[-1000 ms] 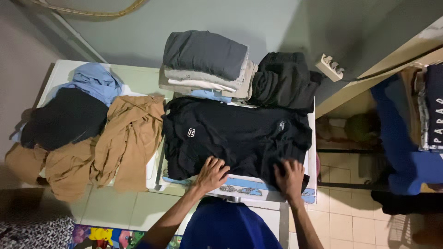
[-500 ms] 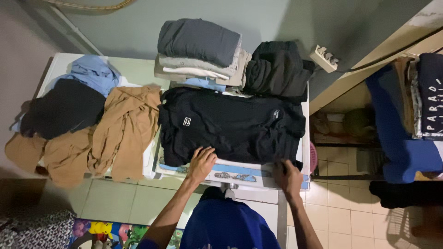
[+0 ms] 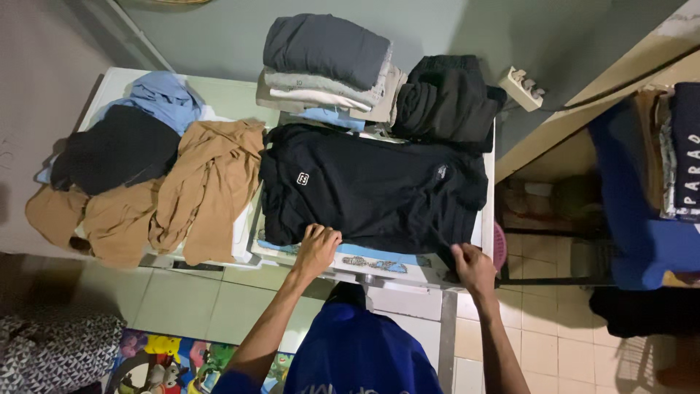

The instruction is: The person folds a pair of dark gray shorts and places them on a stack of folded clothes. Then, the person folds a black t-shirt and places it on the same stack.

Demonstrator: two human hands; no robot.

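A black shirt [image 3: 372,186] with a small white chest mark lies spread flat on a white table [image 3: 487,204]. My left hand [image 3: 316,250] has its fingers curled around the shirt's near hem at the left. At the near right corner of the hem, my right hand [image 3: 472,267] pinches the cloth. Both forearms reach up from my blue top at the bottom of the view.
A folded stack of grey and beige clothes [image 3: 328,62] and a folded black garment [image 3: 445,98] sit at the table's far side. Tan [image 3: 208,186], black and light blue loose clothes lie heaped at left. A shelf with blue cloth [image 3: 634,197] stands right. Tiled floor lies below.
Both hands have slid from on top of the shirt toward me to its near hem. The view has shifted slightly.
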